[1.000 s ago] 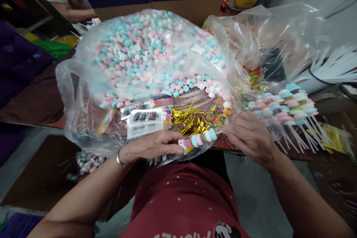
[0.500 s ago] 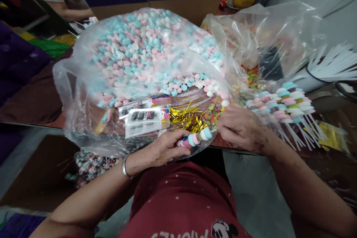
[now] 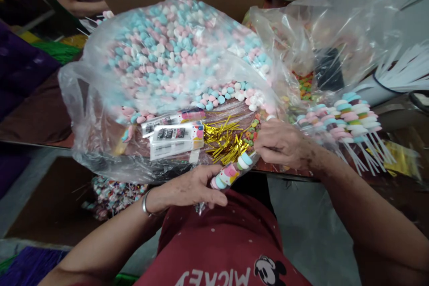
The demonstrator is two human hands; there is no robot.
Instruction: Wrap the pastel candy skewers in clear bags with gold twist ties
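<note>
My left hand (image 3: 187, 187) curls its thumb and fingers around a marshmallow skewer (image 3: 245, 160), which lies inside a clear printed bag (image 3: 230, 173). Pink, white and blue pieces show through the plastic. At the skewer's upper right end, my right hand (image 3: 283, 143) is closed with its fingers pinched; the skewer's stick seems to be in them, mostly hidden. Just beyond the hands lie gold twist ties (image 3: 221, 136) and small ring-shaped sweets (image 3: 251, 134). Flat printed bags (image 3: 176, 139) are stacked left of the ties.
A large clear sack of marshmallows (image 3: 167, 53) covers the table's middle. Several threaded skewers (image 3: 351, 118) lie at right, near a bundle of white sticks (image 3: 402, 71). An open carton (image 3: 43, 205) stands below on the left. Another person's arm (image 3: 83, 7) shows at upper left.
The printed bag has slid farther along the skewer, so its coloured band now sits nearer the right hand. The left hand has moved slightly down and left along the bag.
</note>
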